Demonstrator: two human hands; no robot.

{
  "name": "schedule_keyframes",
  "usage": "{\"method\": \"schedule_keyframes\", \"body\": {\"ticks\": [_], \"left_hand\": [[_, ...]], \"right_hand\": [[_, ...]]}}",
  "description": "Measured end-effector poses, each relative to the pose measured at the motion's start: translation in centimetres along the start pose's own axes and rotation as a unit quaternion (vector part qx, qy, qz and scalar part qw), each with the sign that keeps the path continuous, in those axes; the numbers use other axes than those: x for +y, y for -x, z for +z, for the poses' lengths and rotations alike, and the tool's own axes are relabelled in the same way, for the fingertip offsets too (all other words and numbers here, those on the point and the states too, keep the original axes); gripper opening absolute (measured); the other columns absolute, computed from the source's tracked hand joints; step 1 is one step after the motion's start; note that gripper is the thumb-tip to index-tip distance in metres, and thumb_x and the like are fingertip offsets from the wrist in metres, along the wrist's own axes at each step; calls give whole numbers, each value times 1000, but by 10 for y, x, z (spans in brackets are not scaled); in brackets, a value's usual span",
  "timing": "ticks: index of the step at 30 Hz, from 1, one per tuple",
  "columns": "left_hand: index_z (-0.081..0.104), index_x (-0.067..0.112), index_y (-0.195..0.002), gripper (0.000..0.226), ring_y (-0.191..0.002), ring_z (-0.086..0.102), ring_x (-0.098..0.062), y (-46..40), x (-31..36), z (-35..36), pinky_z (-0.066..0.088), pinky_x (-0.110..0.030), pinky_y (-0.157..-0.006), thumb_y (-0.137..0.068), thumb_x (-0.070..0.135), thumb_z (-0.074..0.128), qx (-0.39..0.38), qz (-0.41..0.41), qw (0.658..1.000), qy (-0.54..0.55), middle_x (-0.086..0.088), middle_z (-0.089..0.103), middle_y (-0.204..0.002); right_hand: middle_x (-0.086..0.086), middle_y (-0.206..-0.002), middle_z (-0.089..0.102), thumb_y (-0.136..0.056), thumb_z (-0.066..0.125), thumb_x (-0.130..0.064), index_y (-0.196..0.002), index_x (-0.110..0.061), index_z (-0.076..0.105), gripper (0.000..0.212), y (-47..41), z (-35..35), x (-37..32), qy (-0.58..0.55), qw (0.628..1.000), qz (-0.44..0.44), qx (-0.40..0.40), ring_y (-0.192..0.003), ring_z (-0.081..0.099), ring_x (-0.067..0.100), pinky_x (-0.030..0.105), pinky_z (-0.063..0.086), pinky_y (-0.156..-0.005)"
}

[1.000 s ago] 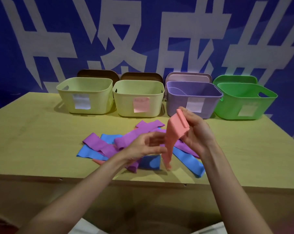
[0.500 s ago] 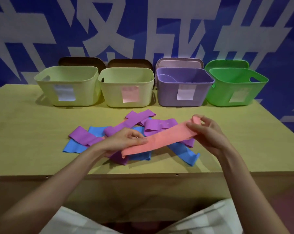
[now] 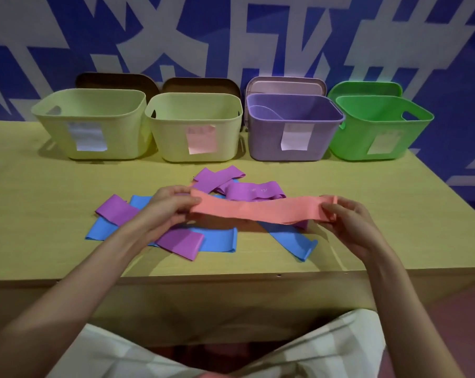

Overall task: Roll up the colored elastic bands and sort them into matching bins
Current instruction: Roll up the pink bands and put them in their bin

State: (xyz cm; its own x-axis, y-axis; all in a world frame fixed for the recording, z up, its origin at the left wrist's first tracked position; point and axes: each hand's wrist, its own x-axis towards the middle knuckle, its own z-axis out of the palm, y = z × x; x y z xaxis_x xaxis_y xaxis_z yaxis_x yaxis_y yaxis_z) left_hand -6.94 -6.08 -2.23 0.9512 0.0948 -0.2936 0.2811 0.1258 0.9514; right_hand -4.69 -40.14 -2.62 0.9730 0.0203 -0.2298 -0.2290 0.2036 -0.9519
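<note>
Both hands are pinching the pink band [image 3: 258, 211] by its ends, left hand [image 3: 171, 205] and right hand [image 3: 348, 216] equally near, its long axis running left to right above the tabletop [image 3: 367, 186]; the right end appears to be folding over, apparently starting the roll.

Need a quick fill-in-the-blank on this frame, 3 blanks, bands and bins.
1. The left hand and right hand stretch a ____ band between them.
2. The bin farthest to the right in the row is ____.
3. The bands lying on the table are purple and ____.

Missing words: pink; green; blue
</note>
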Motion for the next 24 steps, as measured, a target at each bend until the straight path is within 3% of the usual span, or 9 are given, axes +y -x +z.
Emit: {"method": "schedule_keyframes", "body": {"ticks": [6,10,15,20,24], "left_hand": [[61,3,-105,21,-61,64,-6,-23,2,6,54,-17,-56,-84,-1,66,100,95,989,-51,-8,66,-83],[64,6,-99,16,-82,64,-20,-41,7,17,55,-21,-68,-84,3,68,122,123,984,-49,-10,66,-88],[59,5,-97,16,-67,59,-10,-71,30,74,50,-16,-59,-84,-3,65,72,204,971,-105,-5,61,-78],[59,14,-85,17,-69,57,-12,-119,63,156,49,-26,-65,-79,13,74,27,328,915,-235,3,60,-74],[60,13,-85,15,-75,57,-15,-143,86,216,45,-25,-66,-79,16,73,9,371,882,-291,-1,63,-82]], "right_hand": [[10,-74,61,-98,46,-4,-98,6,64,21,-3,-14,5,62,998,-21,16,-69,59,15,25,57,-66],[5,-72,65,-96,51,-3,-90,-2,68,18,0,-22,6,115,992,-36,41,-65,60,11,23,55,-62],[12,-79,63,-92,56,-1,-88,-7,68,14,1,-36,10,145,979,-68,129,-72,58,20,31,49,-66],[14,-76,58,-88,57,2,-97,-14,54,19,8,-46,13,127,967,-80,207,-64,54,19,34,46,-65],[14,-68,58,-87,53,8,-87,-5,59,14,19,-52,8,145,963,-109,201,-50,53,11,21,49,-54]]}}
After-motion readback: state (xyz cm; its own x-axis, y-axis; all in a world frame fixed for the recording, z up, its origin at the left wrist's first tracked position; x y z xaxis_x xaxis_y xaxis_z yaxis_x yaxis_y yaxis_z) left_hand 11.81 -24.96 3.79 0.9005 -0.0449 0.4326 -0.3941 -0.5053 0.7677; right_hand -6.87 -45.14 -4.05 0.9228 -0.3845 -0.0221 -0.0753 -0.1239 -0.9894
